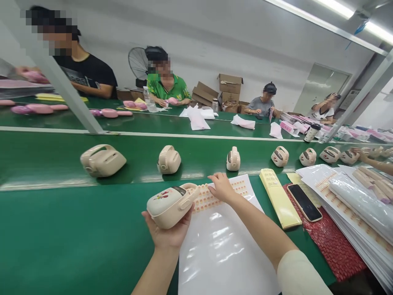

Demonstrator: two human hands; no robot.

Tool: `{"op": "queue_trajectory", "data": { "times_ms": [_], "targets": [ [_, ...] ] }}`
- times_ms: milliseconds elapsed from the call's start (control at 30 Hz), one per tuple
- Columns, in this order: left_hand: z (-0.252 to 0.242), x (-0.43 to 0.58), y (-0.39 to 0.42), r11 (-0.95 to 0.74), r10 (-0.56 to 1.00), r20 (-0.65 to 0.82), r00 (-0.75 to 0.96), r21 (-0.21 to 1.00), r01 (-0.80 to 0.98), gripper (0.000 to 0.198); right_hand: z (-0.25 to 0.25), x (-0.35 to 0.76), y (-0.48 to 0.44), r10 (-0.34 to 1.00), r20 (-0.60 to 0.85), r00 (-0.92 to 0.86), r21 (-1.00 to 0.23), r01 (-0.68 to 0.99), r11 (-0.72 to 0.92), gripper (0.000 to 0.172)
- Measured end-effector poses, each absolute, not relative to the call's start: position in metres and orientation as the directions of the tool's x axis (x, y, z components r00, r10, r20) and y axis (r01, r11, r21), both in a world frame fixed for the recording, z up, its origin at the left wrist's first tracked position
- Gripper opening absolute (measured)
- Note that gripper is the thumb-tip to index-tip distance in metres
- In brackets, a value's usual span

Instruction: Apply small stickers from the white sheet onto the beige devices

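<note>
My left hand is wrapped around the underside of a cream, box-shaped device with a carrying handle. It is tilted, and its pale top bears a small red and dark printed picture near a dark window. Just to the right, my right hand hovers at or on the upper part of a white sticker sheet. Its thumb and forefinger are apart, with nothing visible between them. Rows of small orange stickers run across the sheet's upper end; the lower part is bare and glossy.
More cream devices stand in a line along the green belt. At right lie a yellow sticker pad, a phone and stacked sticker sheets. A co-worker's hand touches a far device. Other people sit opposite, behind a metal frame.
</note>
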State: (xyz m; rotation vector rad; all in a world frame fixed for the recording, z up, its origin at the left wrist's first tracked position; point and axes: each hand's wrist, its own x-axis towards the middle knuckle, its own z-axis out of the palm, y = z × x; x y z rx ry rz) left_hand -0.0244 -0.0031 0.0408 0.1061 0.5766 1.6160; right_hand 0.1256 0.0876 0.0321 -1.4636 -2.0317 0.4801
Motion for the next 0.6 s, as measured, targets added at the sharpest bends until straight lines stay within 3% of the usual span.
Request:
{"op": "queue_trajectory", "data": {
  "times_ms": [100,200,333,433,500,600],
  "targets": [
    [0.038,-0.026,-0.002,-0.002,0.973,-0.21,-0.095,0.405,-0.914,0.051,0.028,0.113,0.1,0.957,0.216,-0.191,-0.66,0.694,0.288,0.016],
    [0.031,-0.026,0.0,-0.009,0.986,-0.152,-0.072,0.379,-0.925,0.051,0.029,0.115,0.102,0.973,0.184,-0.14,-0.739,0.633,0.231,0.016],
    [0.015,-0.025,0.005,-0.016,0.999,-0.042,-0.027,0.25,-0.968,0.049,0.039,0.112,0.081,0.983,0.159,-0.095,-0.846,0.499,0.185,0.007],
    [0.006,-0.023,0.009,0.001,0.997,0.083,0.008,0.09,-0.996,0.051,0.048,0.1,0.054,0.986,0.14,-0.091,-0.974,0.168,0.153,0.013],
    [0.003,-0.021,0.01,0.017,0.991,0.135,0.018,0.013,-1.0,0.051,0.054,0.09,0.038,0.993,0.107,-0.056,-0.992,-0.074,0.103,0.014],
    [0.002,-0.018,0.009,0.03,0.991,0.134,0.028,-0.011,-0.999,0.049,0.058,0.079,0.025,0.996,0.082,0.034,-0.989,-0.121,0.085,0.013]
  ]
}}
